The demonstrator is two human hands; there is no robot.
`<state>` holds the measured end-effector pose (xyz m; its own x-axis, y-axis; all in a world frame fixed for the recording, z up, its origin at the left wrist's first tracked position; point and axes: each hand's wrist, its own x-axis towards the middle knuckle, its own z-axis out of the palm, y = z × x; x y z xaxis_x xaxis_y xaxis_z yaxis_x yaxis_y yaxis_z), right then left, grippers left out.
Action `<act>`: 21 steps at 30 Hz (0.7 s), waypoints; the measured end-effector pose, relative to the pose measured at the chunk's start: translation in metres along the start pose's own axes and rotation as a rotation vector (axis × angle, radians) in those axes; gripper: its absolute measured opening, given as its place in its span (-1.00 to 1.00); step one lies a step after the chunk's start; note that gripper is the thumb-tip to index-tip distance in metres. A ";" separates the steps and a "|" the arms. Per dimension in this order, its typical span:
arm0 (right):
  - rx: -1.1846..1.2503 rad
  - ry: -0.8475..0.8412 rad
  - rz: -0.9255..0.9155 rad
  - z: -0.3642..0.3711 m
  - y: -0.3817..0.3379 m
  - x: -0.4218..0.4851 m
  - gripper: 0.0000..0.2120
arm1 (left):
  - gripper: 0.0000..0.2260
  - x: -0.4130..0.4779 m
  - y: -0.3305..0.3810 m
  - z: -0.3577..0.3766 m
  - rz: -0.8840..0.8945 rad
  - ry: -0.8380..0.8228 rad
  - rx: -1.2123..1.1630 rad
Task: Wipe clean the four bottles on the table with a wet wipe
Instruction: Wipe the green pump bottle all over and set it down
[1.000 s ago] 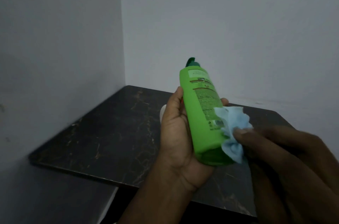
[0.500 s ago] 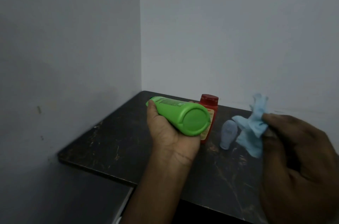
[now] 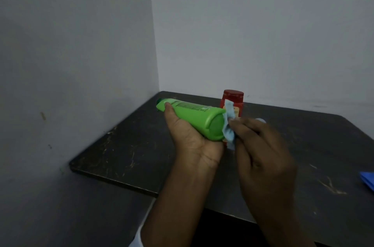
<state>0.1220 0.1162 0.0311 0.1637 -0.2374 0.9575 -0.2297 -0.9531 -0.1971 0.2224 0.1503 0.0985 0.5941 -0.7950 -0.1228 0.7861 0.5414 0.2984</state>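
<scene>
Green bottle (image 3: 194, 114) tilted, gripped in left hand (image 3: 194, 141) — right hand (image 3: 263, 153) pinches blue wipe (image 3: 229, 112) against its base.

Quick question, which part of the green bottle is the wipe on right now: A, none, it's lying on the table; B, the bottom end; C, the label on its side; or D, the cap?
B: the right hand presses the light blue wet wipe against the bottom end of the green bottle, which the left hand holds on its side.

Head cam, fwd+down (close in) over table (image 3: 121, 155) corner.
</scene>
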 end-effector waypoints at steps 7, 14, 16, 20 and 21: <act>0.073 0.016 -0.074 0.000 -0.012 -0.007 -0.75 | -0.43 0.004 -0.009 -0.008 0.039 -0.044 0.070; 0.001 -0.023 0.029 -0.001 -0.002 -0.006 -0.84 | -0.41 0.004 -0.008 -0.009 0.056 -0.018 0.048; 0.075 -0.094 -0.006 -0.004 -0.006 -0.003 -0.81 | -0.30 0.005 -0.007 -0.008 0.057 -0.026 0.050; 0.088 -0.030 -0.037 -0.008 -0.012 -0.002 -0.75 | -0.34 0.003 -0.013 -0.009 0.037 -0.048 0.049; 0.067 0.008 -0.017 -0.008 -0.011 -0.002 -0.77 | -0.39 0.002 -0.015 -0.010 0.052 -0.036 0.067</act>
<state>0.1168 0.1290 0.0333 0.1588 -0.2202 0.9624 -0.1623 -0.9674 -0.1945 0.2138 0.1429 0.0843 0.6263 -0.7762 -0.0721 0.7406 0.5635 0.3661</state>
